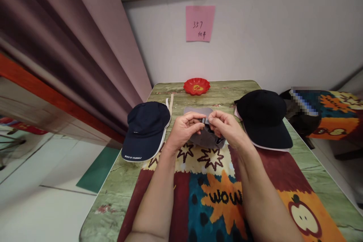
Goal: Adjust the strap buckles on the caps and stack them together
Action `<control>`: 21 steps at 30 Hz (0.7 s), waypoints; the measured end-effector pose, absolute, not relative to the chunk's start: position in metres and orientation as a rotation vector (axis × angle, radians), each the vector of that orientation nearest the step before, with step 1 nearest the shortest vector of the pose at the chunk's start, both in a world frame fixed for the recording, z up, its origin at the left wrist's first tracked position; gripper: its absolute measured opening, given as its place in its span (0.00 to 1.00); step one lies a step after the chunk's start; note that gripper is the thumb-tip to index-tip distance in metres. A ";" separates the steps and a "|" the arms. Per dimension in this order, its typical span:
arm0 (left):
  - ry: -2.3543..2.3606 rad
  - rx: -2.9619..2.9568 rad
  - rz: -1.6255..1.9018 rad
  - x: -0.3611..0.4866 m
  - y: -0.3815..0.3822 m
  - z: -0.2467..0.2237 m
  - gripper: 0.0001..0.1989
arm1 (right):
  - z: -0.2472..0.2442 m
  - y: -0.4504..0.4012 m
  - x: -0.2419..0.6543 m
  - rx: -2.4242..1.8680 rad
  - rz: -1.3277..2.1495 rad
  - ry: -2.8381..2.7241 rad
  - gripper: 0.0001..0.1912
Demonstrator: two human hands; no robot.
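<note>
A pale wall stands behind my bench, with a pink note stuck on it, marked 357 and some characters below; a mauve curtain hangs at the left, over a white tiled floor where a green patch shows beside the bench. The bench top is green with a wood-like grain, and a bright cloth covers the middle of it, printed with WOW, spiky bursts and a cut apple. At the far edge sits a red dish, its rim scalloped and its middle yellow. In front of me, between the other two caps, is the grey cap, partly hidden by my hands, its brim towards the wall. My left fingers and right fingers pinch its small strap from either side, thumbs against fingertips, the two sets nearly meeting. On the left lies the navy cap, BELIEVE IN YOURSELF along its brim, with two pale straps sticking up behind. On the right rests the black cap, brim towards me, a pale edge showing under it
</note>
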State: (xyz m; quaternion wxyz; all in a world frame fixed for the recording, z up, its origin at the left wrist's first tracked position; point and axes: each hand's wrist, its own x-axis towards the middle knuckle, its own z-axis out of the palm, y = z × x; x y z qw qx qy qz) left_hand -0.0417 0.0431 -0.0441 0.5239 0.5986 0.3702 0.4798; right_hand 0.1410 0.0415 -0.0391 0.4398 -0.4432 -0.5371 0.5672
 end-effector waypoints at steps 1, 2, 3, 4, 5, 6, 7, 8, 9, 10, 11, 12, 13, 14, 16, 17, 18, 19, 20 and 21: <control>0.884 1.436 1.145 -0.041 0.043 -0.044 0.16 | -0.039 0.041 0.141 -1.104 1.408 -1.326 0.12; 0.882 1.437 1.139 -0.041 0.043 -0.044 0.16 | -0.038 0.041 0.140 -1.107 1.407 -1.319 0.12; 0.879 1.435 1.134 -0.041 0.042 -0.043 0.15 | -0.038 0.041 0.140 -1.109 1.407 -1.314 0.11; 0.877 1.431 1.131 -0.040 0.042 -0.043 0.16 | -0.038 0.041 0.140 -1.112 1.404 -1.312 0.11; 0.878 1.427 1.127 -0.040 0.042 -0.042 0.16 | -0.038 0.041 0.140 -1.114 1.399 -1.314 0.11; 0.881 1.423 1.124 -0.040 0.041 -0.042 0.16 | -0.039 0.042 0.140 -1.116 1.392 -1.319 0.11; 0.884 1.421 1.123 -0.039 0.041 -0.042 0.16 | -0.040 0.042 0.139 -1.116 1.384 -1.327 0.12; 0.887 1.421 1.124 -0.039 0.041 -0.042 0.16 | -0.041 0.042 0.139 -1.114 1.376 -1.335 0.12; 0.890 1.423 1.123 -0.039 0.041 -0.042 0.16 | -0.041 0.042 0.139 -1.108 1.371 -1.342 0.13; 0.891 1.423 1.122 -0.038 0.041 -0.043 0.16 | -0.042 0.042 0.139 -1.100 1.369 -1.348 0.13; 0.892 1.422 1.120 -0.038 0.041 -0.043 0.16 | -0.043 0.043 0.138 -1.090 1.369 -1.352 0.14; 0.895 1.419 1.114 -0.037 0.041 -0.043 0.16 | -0.043 0.043 0.138 -1.082 1.366 -1.353 0.15; 0.901 1.410 1.110 -0.036 0.041 -0.044 0.17 | -0.043 0.043 0.138 -1.075 1.360 -1.352 0.15; 0.906 1.389 1.114 -0.034 0.042 -0.044 0.17 | -0.043 0.043 0.137 -1.069 1.350 -1.351 0.16; 0.911 1.322 1.148 -0.032 0.042 -0.045 0.19 | -0.042 0.043 0.137 -1.053 1.325 -1.356 0.16; 0.906 1.287 1.170 -0.031 0.042 -0.045 0.20 | -0.042 0.043 0.137 -1.041 1.315 -1.368 0.17; 0.897 1.257 1.190 -0.031 0.042 -0.045 0.20 | -0.041 0.043 0.138 -1.024 1.312 -1.390 0.18; 0.886 1.239 1.198 -0.031 0.042 -0.045 0.20 | -0.041 0.043 0.139 -1.004 1.312 -1.421 0.18; 0.875 1.235 1.192 -0.032 0.041 -0.044 0.20 | -0.041 0.043 0.140 -0.983 1.312 -1.456 0.18; 0.867 1.241 1.175 -0.033 0.041 -0.044 0.20 | -0.041 0.043 0.141 -0.965 1.310 -1.492 0.18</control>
